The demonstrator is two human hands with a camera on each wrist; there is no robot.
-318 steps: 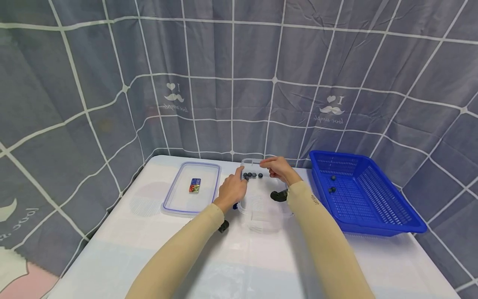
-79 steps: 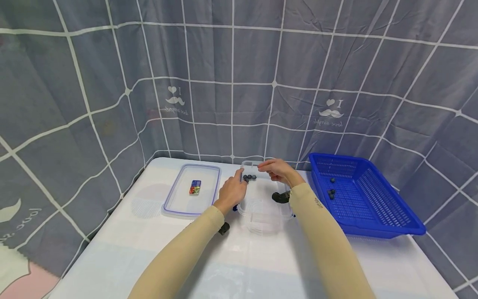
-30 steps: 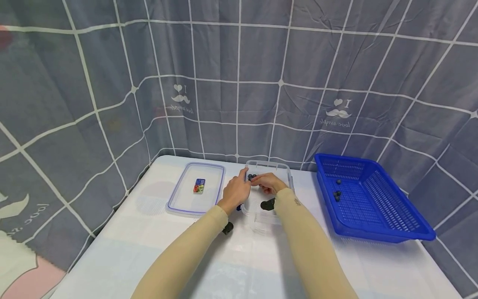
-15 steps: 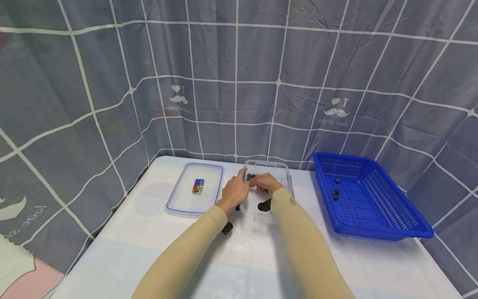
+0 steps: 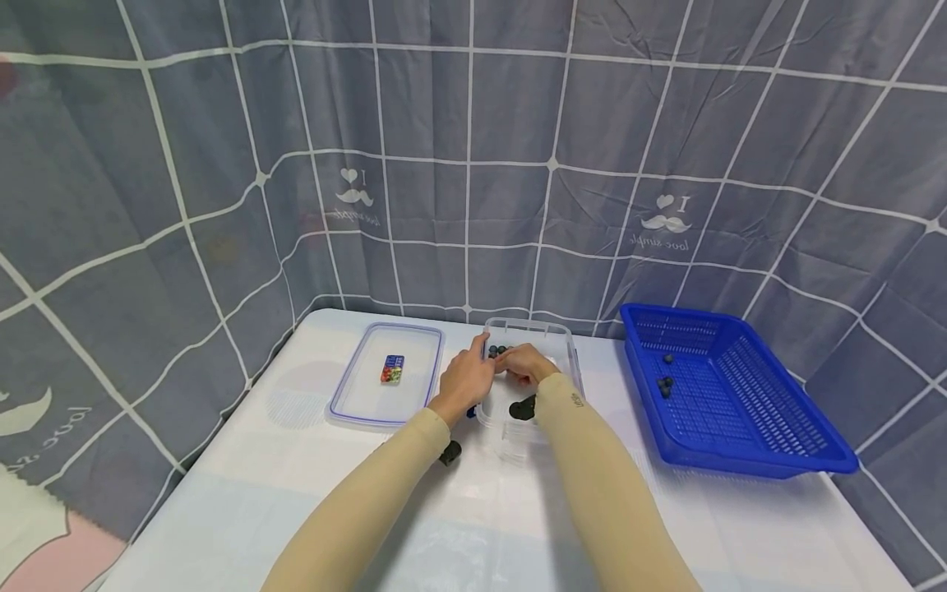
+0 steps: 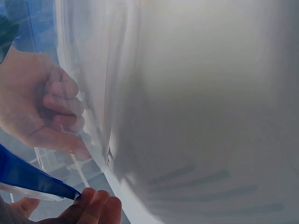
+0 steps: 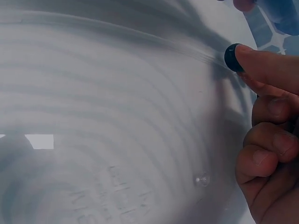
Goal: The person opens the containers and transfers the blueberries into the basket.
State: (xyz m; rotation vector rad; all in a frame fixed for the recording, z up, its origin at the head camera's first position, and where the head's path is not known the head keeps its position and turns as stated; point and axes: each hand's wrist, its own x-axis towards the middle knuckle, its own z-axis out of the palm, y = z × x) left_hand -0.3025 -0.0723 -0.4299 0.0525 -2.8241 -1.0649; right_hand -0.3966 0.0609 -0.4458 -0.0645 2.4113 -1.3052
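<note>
The right hand (image 5: 522,363) reaches into the clear plastic container (image 5: 565,339), its fingers (image 7: 268,70) pinching a blueberry (image 7: 231,57) at their tips. More blueberries (image 5: 497,350) lie just beyond them. The left hand (image 5: 468,376) grips the container's near-left rim, fingers curled. A blue basket (image 5: 769,427) sits well apart on the desk (image 5: 244,493).

Clear plastic box (image 5: 568,345), lid off, upright on table; dark blueberries (image 5: 497,351) in far-left corner
</note>
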